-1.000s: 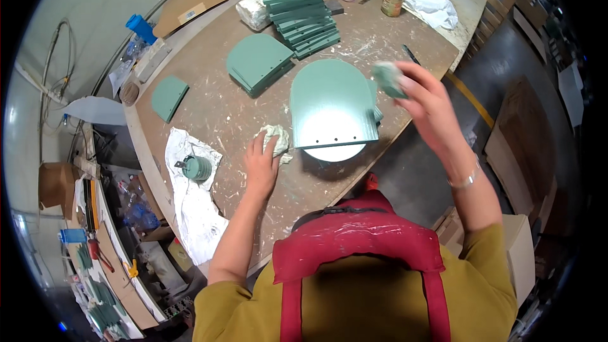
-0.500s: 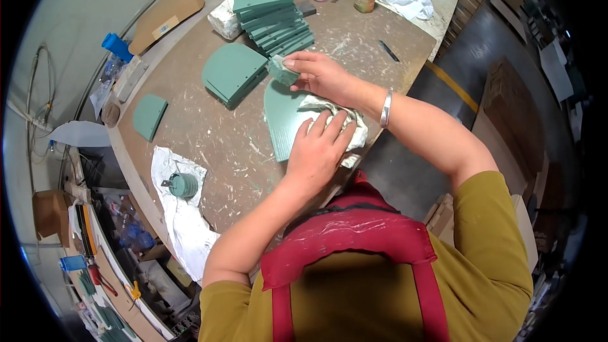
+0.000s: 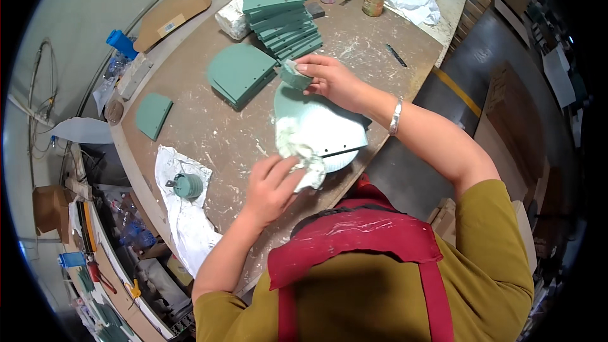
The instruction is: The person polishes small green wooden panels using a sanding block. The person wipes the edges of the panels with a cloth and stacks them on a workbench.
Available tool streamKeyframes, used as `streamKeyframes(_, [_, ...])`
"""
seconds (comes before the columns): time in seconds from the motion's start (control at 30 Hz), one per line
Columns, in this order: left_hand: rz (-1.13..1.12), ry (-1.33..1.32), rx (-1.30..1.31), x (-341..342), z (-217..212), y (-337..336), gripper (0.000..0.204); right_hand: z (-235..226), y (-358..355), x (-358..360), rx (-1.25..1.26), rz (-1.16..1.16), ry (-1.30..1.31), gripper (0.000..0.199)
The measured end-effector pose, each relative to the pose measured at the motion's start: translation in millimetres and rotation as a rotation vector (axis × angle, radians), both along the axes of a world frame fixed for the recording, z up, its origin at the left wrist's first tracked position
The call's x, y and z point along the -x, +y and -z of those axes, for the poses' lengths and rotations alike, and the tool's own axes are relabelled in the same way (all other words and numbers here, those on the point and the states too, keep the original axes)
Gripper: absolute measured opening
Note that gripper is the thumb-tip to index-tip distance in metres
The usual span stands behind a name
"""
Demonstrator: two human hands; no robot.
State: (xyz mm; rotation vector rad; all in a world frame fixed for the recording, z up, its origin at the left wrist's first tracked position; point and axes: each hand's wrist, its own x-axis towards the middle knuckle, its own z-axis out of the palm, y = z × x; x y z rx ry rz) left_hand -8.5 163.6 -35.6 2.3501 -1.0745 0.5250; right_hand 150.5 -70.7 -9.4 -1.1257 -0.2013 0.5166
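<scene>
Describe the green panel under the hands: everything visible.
The green panel is a flat, thin board painted pale green, with one rounded end and one straight edge where a row of small holes shows. It lies flat at the table's near edge, part of it overhanging. The left hand presses a crumpled whitish rag onto its near-left part. The right hand holds a small green block at its far rounded edge. Its surface looks patchy, lighter around the rag.

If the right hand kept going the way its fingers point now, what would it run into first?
Probably the smaller stack of green panels. The right hand, gripping a green sanding block, points leftward across the table; depth is uncertain.
</scene>
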Motion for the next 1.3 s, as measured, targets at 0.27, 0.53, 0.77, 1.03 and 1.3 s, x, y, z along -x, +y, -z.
streamKeyframes(0.27, [-0.157,0.101,0.073,-19.9,14.0,16.9,0.038,3.0,3.1,-1.3,-0.001,0.004,-0.022,0.023])
streamKeyframes(0.53, [-0.457,0.614,0.534,-40.7,4.2,-8.5,0.039,-19.7,19.5,48.7,-0.016,0.207,-0.048,0.031])
streamKeyframes(0.77, [-0.404,0.948,0.987,-62.6,22.8,0.4,0.029,0.7,30.2,97.3,-0.248,0.251,0.015,0.027])
streamKeyframes(1.03, [-0.433,0.756,0.561,-68.2,1.3,-14.0,0.028,3.5,24.4,95.5,-0.358,0.232,0.060,0.029])
streamKeyframes(1.3, [-0.410,0.240,0.435,-96.1,11.6,-26.8,0.031,2.6,24.1,96.5,-0.308,0.145,0.060,0.030])
